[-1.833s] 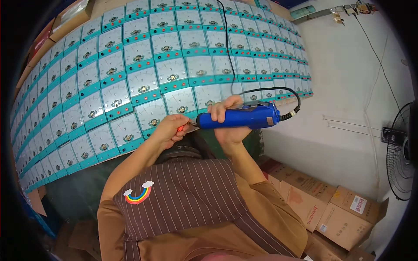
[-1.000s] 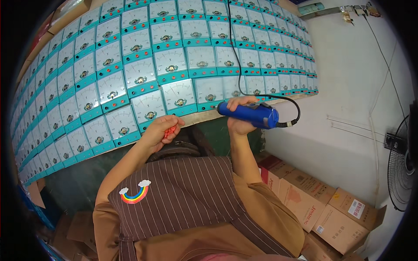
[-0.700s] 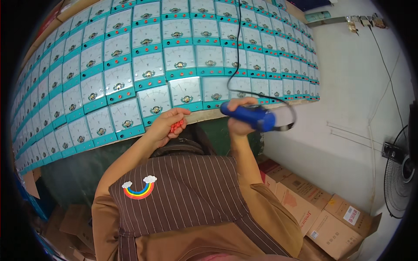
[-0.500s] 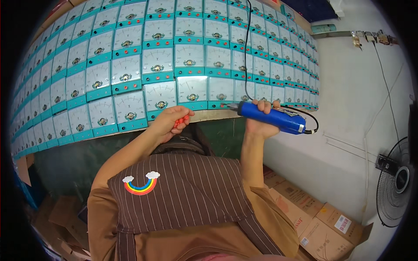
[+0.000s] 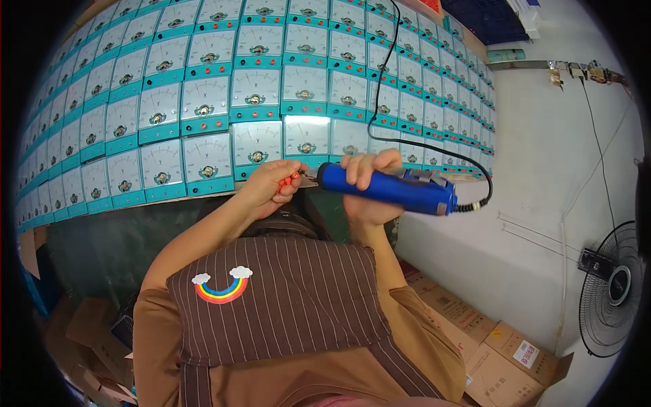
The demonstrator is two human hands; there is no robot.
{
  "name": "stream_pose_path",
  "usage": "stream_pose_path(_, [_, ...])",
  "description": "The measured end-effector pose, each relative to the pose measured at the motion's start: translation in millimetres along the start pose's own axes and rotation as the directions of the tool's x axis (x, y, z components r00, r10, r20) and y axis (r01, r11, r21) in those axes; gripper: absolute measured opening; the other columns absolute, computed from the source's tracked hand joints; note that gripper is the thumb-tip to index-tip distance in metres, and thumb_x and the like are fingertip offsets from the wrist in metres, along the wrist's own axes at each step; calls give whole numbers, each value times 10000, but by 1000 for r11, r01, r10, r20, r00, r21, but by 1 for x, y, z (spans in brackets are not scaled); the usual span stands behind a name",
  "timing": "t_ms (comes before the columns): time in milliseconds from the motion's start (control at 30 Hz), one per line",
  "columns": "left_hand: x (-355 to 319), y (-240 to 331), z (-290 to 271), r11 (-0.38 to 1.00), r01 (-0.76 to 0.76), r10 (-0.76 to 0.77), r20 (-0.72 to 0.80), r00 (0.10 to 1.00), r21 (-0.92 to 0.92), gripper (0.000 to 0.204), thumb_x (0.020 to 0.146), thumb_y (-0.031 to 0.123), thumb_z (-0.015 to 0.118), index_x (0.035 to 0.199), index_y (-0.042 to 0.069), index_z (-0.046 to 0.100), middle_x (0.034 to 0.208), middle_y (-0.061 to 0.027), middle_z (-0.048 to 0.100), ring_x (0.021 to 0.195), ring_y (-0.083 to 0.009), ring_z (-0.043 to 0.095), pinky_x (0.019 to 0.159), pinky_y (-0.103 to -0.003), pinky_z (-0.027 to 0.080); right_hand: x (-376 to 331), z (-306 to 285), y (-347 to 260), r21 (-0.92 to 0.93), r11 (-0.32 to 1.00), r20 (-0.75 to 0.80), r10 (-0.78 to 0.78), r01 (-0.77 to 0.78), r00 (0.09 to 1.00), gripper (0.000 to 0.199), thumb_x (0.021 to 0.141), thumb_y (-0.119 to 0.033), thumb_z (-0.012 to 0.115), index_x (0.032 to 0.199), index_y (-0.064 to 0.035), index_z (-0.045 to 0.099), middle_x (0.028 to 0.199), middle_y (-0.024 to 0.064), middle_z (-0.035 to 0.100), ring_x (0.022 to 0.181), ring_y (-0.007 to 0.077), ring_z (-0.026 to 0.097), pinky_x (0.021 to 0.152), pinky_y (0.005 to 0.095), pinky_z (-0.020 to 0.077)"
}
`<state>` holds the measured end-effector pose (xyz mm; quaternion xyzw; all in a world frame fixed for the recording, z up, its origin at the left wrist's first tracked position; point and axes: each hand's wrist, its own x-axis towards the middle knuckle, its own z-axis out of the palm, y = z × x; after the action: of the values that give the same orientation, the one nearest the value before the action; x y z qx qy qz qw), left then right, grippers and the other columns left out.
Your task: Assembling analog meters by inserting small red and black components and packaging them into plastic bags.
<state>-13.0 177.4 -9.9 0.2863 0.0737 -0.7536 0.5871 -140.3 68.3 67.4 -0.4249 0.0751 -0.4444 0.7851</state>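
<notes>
My right hand (image 5: 366,184) grips a blue electric screwdriver (image 5: 390,189) held level, its tip pointing left toward my other hand. A black cord (image 5: 407,139) runs from its rear end up over the panels. My left hand (image 5: 268,186) is closed around small red parts (image 5: 290,180) at its fingertips, right at the tool's tip. Both hands hover at the front edge of a table covered with rows of square teal-and-white analog meters (image 5: 203,122).
Cardboard boxes (image 5: 488,339) stand on the floor at lower right beside a white wall. A black floor fan (image 5: 614,292) is at the far right. More cardboard (image 5: 88,339) lies at lower left under the table. I wear a striped brown apron.
The screwdriver has swung back from the right toward my left hand, so its tip now meets the red parts. The view has tilted, showing more meter rows.
</notes>
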Motion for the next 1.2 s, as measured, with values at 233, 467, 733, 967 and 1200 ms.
stream_pose_path(233, [-9,7,-12,990,-78,88,-80,993,116,215,930,184,477,979,-17,534,711,-23,494,485,-31,391,362,-150,269,1,-34,-3,-205,976,-104,-101,78,989,511,826,-564,373,895,-70,484,606,91,522,591,204,479,664,346,359])
stream_pose_path(467, [-11,3,-19,985,-50,65,-88,994,166,250,934,220,466,948,-16,545,702,-21,491,484,-39,400,363,-151,275,-5,-48,20,-246,966,-161,-120,78,980,642,814,-656,333,896,-34,471,598,113,541,558,206,499,628,330,394])
stream_pose_path(733, [-11,6,-15,982,-19,39,-107,993,190,208,924,190,474,899,-3,547,701,-26,493,483,-35,398,363,-148,276,-9,-37,31,-331,942,-8,-67,60,998,510,807,-540,497,829,-30,486,622,106,555,586,194,531,594,314,427])
stream_pose_path(967, [-12,8,-14,995,18,-8,-101,995,95,200,921,208,499,894,13,530,675,-13,481,443,-26,361,344,-145,253,-5,-52,22,-215,974,-194,-109,66,975,505,831,-548,404,867,-53,501,634,92,555,607,206,528,671,348,421])
stream_pose_path(1200, [-6,3,-17,999,-1,6,-129,992,32,171,916,190,509,870,26,515,652,2,455,452,-28,353,354,-152,236,4,-4,-6,108,993,-145,54,-38,988,366,875,-439,371,858,-93,489,569,43,468,587,181,439,717,373,364])
